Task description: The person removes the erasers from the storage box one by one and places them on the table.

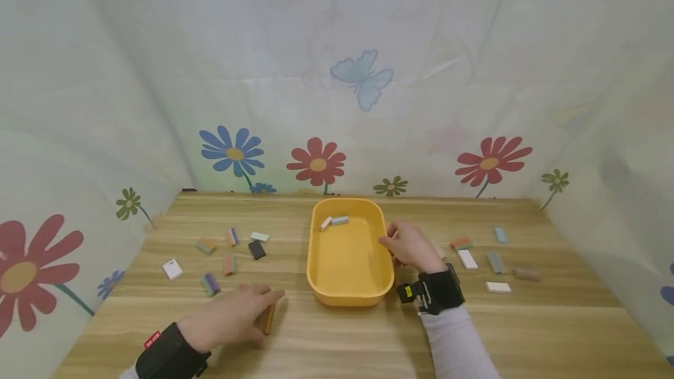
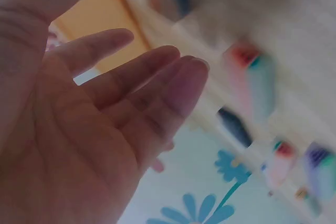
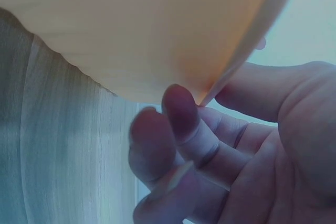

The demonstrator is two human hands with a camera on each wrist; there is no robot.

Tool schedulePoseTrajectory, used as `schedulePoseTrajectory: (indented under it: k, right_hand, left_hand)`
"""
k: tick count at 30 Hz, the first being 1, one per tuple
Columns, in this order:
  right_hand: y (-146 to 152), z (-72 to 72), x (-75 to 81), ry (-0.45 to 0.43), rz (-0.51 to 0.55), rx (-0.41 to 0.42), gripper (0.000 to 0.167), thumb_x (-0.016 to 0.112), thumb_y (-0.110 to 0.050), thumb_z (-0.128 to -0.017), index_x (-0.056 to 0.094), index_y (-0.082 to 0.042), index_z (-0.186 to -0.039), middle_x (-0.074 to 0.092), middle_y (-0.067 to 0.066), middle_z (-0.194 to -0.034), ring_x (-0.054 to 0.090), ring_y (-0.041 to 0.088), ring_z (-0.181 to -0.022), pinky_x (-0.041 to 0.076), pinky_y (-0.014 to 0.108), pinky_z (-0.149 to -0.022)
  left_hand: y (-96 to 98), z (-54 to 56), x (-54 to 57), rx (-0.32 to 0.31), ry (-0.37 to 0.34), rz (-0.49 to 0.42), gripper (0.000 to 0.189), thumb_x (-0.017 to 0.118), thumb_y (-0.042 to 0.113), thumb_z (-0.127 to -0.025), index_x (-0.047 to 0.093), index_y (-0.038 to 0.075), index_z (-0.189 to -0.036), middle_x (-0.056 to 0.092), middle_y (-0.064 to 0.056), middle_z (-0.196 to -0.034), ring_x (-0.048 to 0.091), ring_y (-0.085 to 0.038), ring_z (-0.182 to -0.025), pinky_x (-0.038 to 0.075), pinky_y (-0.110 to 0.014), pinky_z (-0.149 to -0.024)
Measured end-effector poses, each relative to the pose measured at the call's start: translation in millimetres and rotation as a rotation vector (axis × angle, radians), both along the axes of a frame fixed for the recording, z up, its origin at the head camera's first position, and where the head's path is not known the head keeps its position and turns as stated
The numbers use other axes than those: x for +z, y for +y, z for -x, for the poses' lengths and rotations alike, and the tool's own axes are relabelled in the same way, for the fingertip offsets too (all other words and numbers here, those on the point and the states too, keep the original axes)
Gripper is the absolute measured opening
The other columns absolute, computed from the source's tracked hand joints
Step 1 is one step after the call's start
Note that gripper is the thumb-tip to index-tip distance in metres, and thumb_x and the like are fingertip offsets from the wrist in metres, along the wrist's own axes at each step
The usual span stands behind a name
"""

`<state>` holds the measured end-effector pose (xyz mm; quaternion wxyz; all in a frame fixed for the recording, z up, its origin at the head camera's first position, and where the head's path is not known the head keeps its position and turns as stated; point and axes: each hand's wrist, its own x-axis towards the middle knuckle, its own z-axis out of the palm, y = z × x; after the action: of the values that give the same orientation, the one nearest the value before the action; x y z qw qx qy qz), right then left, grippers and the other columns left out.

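A yellow plastic basin stands on the table, with a small white block and a light blue block lying in its far left corner. My right hand pinches the basin's right rim. In the right wrist view the thumb lies over the rim, with curled fingers below it on the outer side. My left hand is low over the table at the near left, around a small orange-and-dark block. Its fingers are stretched out and apart in the left wrist view.
Left of the basin lie several small two-tone blocks, a black block and a white one. To the right are more, among them a brown cylinder and a white block. A flowered curtain hangs behind the table.
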<state>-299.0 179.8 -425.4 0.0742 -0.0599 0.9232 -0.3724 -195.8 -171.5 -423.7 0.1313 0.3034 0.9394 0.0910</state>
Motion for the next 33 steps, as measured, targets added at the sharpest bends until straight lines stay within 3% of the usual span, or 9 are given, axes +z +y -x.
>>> schedulePoseTrajectory:
  k: [2, 5, 8, 12, 16, 22, 28, 33]
  right_hand:
    - [0, -0.1, -0.9, -0.001, 0.010, 0.003, 0.018, 0.062, -0.019, -0.096, 0.052, -0.004, -0.095, 0.059, 0.010, -0.069, 0.062, 0.031, -0.056, 0.047, 0.030, -0.048]
    - [1, -0.6, -2.1, -0.002, 0.016, -0.003, 0.018, 0.062, -0.019, -0.096, 0.051, -0.004, -0.095, 0.058, 0.010, -0.069, 0.061, 0.031, -0.055, 0.047, 0.030, -0.048]
    - [3, -1.2, -3.8, 0.000, 0.009, -0.013, 0.018, 0.061, -0.019, -0.096, 0.051, -0.004, -0.095, 0.058, 0.011, -0.068, 0.060, 0.029, -0.053, 0.046, 0.030, -0.047]
    - [4, -3.1, -6.8, -0.004, 0.006, -0.016, 0.018, 0.062, -0.019, -0.096, 0.051, -0.004, -0.094, 0.058, 0.011, -0.068, 0.060, 0.028, -0.053, 0.046, 0.030, -0.047]
    - [4, -4.9, -9.3, -0.013, 0.021, -0.024, 0.018, 0.063, -0.018, -0.095, 0.051, -0.004, -0.094, 0.058, 0.009, -0.068, 0.060, 0.028, -0.053, 0.046, 0.030, -0.047]
    - [2, -4.5, -9.9, -0.010, 0.028, -0.014, 0.018, 0.062, -0.018, -0.095, 0.052, -0.004, -0.095, 0.057, 0.008, -0.068, 0.058, 0.026, -0.052, 0.047, 0.030, -0.048]
    - [3, -2.6, -8.3, -0.006, 0.006, -0.011, 0.018, 0.063, -0.019, -0.096, 0.051, -0.005, -0.095, 0.057, 0.007, -0.067, 0.059, 0.027, -0.053, 0.046, 0.031, -0.048]
    - [0, -1.5, -7.5, -0.008, 0.025, -0.008, 0.018, 0.063, -0.019, -0.095, 0.052, -0.005, -0.094, 0.059, 0.010, -0.067, 0.060, 0.030, -0.054, 0.046, 0.030, -0.047]
  left_hand:
    - [1.2, 1.5, 9.8, 0.033, -0.015, -0.032, 0.078, 0.087, 0.028, -0.072, 0.052, 0.007, -0.139, 0.057, -0.017, -0.126, 0.057, -0.031, -0.108, 0.051, -0.044, -0.081]
    - [5.2, 8.7, 29.3, 0.078, -0.006, -0.054, 0.081, 0.086, 0.030, -0.073, 0.049, 0.008, -0.141, 0.051, -0.021, -0.135, 0.054, -0.039, -0.117, 0.043, -0.061, -0.089]
    - [10.6, 20.3, 45.5, 0.067, 0.032, -0.071, 0.083, 0.085, 0.033, -0.073, 0.047, 0.007, -0.142, 0.047, -0.023, -0.139, 0.050, -0.041, -0.121, 0.038, -0.065, -0.093]
    - [23.0, 39.3, 56.6, 0.043, 0.064, -0.070, 0.086, 0.084, 0.039, -0.073, 0.046, 0.009, -0.144, 0.045, -0.020, -0.144, 0.048, -0.038, -0.126, 0.045, -0.051, -0.095]
    - [43.1, 63.7, 59.0, 0.038, 0.042, -0.040, 0.083, 0.084, 0.041, -0.074, 0.047, 0.016, -0.145, 0.046, -0.012, -0.144, 0.049, -0.030, -0.127, 0.043, -0.047, -0.099]
    - [85.1, 103.8, 60.9, 0.013, -0.029, -0.038, 0.076, 0.082, 0.036, -0.079, 0.049, 0.012, -0.142, 0.047, -0.011, -0.144, 0.045, -0.029, -0.131, 0.037, -0.045, -0.105]
    - [128.4, 140.7, 56.9, -0.043, 0.002, 0.083, 0.057, 0.075, 0.031, -0.087, 0.055, 0.009, -0.135, 0.058, -0.008, -0.133, 0.053, -0.024, -0.122, 0.039, -0.038, -0.102]
    - [143.1, 165.7, 49.1, -0.036, 0.047, 0.140, 0.028, 0.067, 0.010, -0.093, 0.065, 0.005, -0.120, 0.065, -0.008, -0.116, 0.059, -0.022, -0.103, 0.046, -0.034, -0.092]
